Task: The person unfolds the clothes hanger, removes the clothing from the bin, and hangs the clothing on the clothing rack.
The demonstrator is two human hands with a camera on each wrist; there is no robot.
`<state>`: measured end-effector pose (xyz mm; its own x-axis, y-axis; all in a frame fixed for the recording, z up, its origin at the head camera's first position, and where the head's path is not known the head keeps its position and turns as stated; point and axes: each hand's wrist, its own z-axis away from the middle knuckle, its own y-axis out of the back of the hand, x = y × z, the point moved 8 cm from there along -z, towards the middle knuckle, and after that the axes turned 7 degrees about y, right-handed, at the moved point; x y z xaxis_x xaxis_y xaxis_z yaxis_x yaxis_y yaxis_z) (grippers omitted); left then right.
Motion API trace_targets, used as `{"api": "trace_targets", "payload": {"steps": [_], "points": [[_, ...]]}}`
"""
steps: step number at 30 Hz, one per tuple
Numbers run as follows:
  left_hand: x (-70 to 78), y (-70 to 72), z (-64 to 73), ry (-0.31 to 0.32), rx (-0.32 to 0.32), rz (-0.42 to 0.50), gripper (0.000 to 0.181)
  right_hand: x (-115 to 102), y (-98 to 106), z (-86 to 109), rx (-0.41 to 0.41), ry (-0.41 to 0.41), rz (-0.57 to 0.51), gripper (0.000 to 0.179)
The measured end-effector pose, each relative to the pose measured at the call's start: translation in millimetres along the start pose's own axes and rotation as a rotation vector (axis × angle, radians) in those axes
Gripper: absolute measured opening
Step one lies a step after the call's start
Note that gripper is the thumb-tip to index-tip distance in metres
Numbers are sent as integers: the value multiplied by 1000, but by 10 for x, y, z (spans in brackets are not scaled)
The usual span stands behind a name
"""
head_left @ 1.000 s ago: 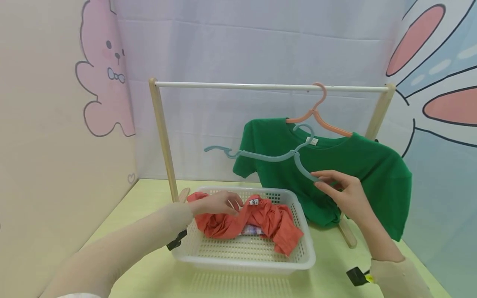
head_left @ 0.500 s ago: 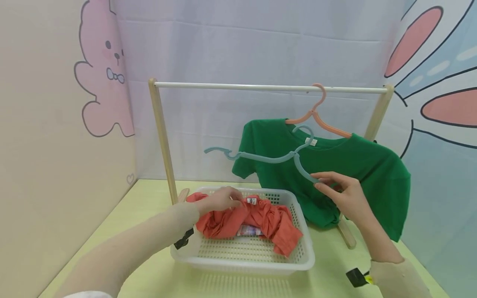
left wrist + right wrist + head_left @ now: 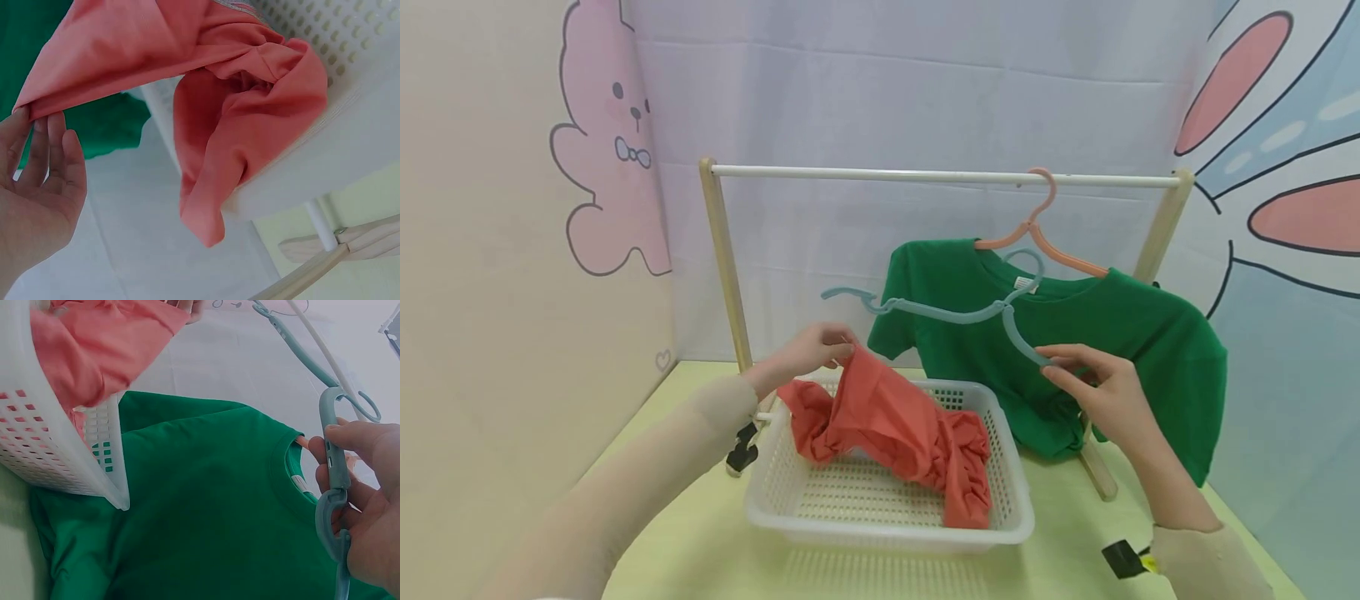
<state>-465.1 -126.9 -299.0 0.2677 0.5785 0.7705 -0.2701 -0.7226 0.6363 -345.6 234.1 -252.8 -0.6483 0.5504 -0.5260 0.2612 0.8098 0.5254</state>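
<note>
My left hand (image 3: 808, 346) pinches an edge of a crumpled coral-red shirt (image 3: 891, 417) and holds it up above the left back rim of a white perforated basket (image 3: 880, 533). The rest of the shirt slumps inside the basket, one end draped at its left rim. In the left wrist view, fingertips and thumb grip the hem of the cloth (image 3: 119, 50). With thumb and fingers, my right hand (image 3: 1101, 387) holds a light blue folding hanger (image 3: 951, 316) by one arm. The hanger's hook points up, in front of a green T-shirt (image 3: 1150, 350).
The green T-shirt hangs from an orange hanger (image 3: 1070, 262) on the right part of a white rail (image 3: 865, 174). Wooden posts (image 3: 727, 275) carry the rail at both ends. Behind the rack hangs a pale curtain (image 3: 820, 92); the table (image 3: 700, 500) is pale yellow.
My left hand has taken hold of the coral-red shirt and lifted its edge up and leftward, partly unfolding it. The blue hanger in my right hand has shifted slightly right.
</note>
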Motion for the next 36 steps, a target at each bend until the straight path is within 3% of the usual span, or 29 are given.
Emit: {"api": "trace_targets", "payload": {"steps": [11,19,28,32,36], "points": [[16,536,81,3,167,83,21,28,19,3,9,1,-14,26],[243,849,129,-21,232,162,27,35,78,9,35,-12,-28,26],[697,1294,301,-136,434,307,16,74,110,23,68,-49,-45,25],[772,1310,293,-117,441,273,18,90,148,24,85,-54,-36,26],[646,1102,231,-33,335,158,26,107,177,27,96,-62,-24,26]]}}
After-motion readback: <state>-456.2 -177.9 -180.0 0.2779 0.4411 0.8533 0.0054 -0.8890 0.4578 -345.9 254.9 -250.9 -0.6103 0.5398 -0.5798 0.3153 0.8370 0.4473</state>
